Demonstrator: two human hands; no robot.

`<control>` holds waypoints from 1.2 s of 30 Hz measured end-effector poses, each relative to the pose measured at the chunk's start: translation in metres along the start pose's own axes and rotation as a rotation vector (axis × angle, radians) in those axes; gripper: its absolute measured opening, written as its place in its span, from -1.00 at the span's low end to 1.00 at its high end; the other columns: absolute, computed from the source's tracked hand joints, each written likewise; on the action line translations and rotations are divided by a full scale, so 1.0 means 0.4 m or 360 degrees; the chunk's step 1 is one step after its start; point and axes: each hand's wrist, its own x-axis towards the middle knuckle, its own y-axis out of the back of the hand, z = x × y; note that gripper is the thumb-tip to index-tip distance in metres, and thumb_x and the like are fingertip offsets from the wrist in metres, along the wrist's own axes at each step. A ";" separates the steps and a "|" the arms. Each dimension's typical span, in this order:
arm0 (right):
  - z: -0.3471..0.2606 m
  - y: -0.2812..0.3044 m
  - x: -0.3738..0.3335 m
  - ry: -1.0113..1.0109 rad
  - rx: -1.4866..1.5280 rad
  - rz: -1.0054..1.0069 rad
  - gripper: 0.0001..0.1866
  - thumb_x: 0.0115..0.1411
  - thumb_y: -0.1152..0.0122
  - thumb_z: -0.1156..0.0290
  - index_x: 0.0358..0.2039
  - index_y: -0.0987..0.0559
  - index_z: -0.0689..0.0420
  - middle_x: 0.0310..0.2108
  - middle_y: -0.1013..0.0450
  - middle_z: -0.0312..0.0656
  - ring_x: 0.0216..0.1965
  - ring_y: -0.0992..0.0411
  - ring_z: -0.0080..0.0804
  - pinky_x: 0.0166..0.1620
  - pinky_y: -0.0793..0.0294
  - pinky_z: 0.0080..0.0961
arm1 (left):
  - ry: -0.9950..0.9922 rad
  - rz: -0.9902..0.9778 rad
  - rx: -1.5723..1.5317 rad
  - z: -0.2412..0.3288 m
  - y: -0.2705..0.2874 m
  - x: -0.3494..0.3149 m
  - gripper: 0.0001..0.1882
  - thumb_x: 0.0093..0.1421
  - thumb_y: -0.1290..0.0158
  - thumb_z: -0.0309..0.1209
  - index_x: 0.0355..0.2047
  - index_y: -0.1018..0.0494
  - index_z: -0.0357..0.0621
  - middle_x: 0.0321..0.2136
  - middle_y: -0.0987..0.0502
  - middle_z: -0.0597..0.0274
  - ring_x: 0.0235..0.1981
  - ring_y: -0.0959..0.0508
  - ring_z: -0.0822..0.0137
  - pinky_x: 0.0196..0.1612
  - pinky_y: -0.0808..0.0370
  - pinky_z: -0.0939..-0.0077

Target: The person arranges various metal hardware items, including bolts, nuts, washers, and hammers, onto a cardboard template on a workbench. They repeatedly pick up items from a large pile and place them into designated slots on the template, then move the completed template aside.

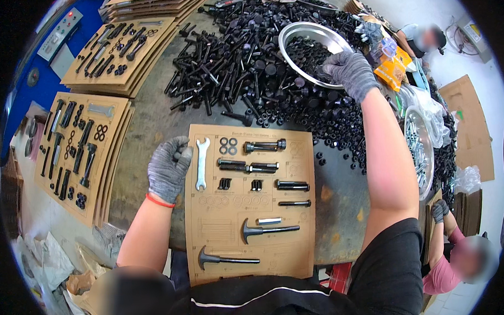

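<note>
A brown cardboard layout board [248,213] lies before me with hardware set out on it. Along its left side sits an open-end wrench [202,163], with several black washers [228,146] to the right of it. Bolts [265,146], studs [248,166] and two T-shaped black pieces [271,230] lie lower and across. Grey-gloved, my left hand [170,166] is curled at the board's left edge; what its fingers hold, if anything, is hidden. My right hand [352,73], also gloved, pinches over the rim of a steel bowl [337,40] of small dark parts.
Loose black bolts [221,64] and nuts [340,132] heap across the far table. Stacks of filled boards [80,158] stand left. A basin of silvery bolts [421,146] is at right, near an orange packet [394,69]. Two other people [455,261] work on the right.
</note>
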 end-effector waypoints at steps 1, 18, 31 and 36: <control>-0.086 -0.012 -0.073 0.0140 0.0129 -0.0007 -0.85 0.04 -0.36 0.38 -0.37 -0.68 0.13 -0.44 -0.60 -0.18 -0.41 -0.51 -0.46 -0.21 -0.51 -0.48 | 0.0023 0.0004 -0.0004 0.001 0.015 -0.007 -0.73 0.15 -0.17 -0.39 -0.16 -0.51 -0.24 -0.34 -0.53 0.25 -0.36 -0.48 0.47 -0.23 -0.46 0.57; -0.117 -0.311 -0.635 0.0797 0.0062 -0.0126 -0.83 0.07 -0.25 0.37 -0.31 -0.57 0.11 -0.39 -0.48 -0.09 -0.35 -0.48 -0.13 -0.25 -0.50 -0.27 | -0.1010 -0.1017 0.0856 0.151 -0.025 -0.194 -0.49 0.01 -0.17 -0.02 -0.03 -0.54 0.12 0.17 -0.34 0.12 0.27 -0.17 0.00 0.28 -0.12 0.12; -0.143 -0.351 -0.717 0.0776 -0.0455 -0.0364 -0.55 0.13 -0.14 -0.01 -0.02 -0.58 -0.08 0.24 -0.18 0.00 0.27 -0.03 0.11 0.26 0.07 0.09 | -0.0996 -0.0950 0.0904 0.147 -0.033 -0.201 -0.45 0.01 -0.15 0.05 -0.06 -0.55 0.01 0.13 -0.37 0.06 0.28 -0.17 -0.01 0.31 -0.08 0.12; -0.150 -0.365 -0.710 0.0746 -0.0468 -0.0337 -0.53 0.14 -0.13 -0.02 0.01 -0.56 -0.10 0.26 -0.16 -0.02 0.28 -0.01 0.10 0.27 0.11 0.07 | -0.0951 -0.0954 0.0956 0.151 -0.027 -0.196 -0.43 0.00 -0.16 0.04 -0.05 -0.54 -0.01 0.14 -0.37 0.07 0.26 -0.20 -0.01 0.30 -0.10 0.12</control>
